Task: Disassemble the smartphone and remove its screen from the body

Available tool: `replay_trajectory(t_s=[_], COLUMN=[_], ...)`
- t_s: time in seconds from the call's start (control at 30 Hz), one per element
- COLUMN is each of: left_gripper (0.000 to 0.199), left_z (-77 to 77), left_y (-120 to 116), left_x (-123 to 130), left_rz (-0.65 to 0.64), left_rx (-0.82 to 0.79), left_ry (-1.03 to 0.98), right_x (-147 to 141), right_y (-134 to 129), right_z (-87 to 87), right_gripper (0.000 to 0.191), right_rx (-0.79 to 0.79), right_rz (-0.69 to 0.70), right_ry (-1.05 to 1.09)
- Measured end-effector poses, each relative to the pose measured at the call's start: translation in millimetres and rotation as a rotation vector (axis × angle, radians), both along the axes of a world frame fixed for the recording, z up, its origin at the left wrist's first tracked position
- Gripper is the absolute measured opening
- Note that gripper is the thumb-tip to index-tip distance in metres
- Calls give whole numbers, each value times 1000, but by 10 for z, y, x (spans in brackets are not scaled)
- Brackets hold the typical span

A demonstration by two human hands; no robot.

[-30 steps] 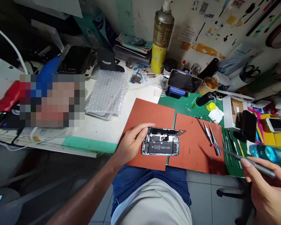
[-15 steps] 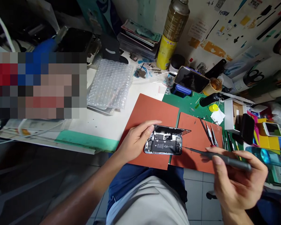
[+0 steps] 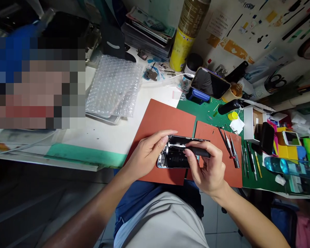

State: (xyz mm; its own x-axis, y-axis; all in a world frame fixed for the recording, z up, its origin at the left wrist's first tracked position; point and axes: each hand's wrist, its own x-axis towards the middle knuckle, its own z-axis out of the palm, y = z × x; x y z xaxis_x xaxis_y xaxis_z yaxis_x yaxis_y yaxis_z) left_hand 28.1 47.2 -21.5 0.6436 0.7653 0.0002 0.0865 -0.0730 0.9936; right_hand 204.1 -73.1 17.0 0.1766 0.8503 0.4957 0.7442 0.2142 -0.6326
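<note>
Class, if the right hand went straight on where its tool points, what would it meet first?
Probably the opened phone: the dark-handled tool in the right hand points in over its exposed parts. Farther along that line is the left hand, at the phone's edge. Depth is hard to judge.

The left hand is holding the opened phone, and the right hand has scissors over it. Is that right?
Not scissors: the head view shows the right hand with a dark-handled tool over the opened phone, which the left hand does hold.
</note>
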Motion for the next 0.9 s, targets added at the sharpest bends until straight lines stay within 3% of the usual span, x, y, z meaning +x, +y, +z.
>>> replay_trajectory(t_s=[0.53,0.9], left_gripper=[41,44], left_z=[-16,-4], left_y=[-8,-13], left_x=[6,4], left_rz=[60,67], left_rx=[12,8], left_ry=[88,113], right_x=[-6,3], right_y=[99,79], right_z=[63,76], right_gripper=[34,36], right_rx=[22,14], right_rz=[-25,-37], right_ry=[-93,-147])
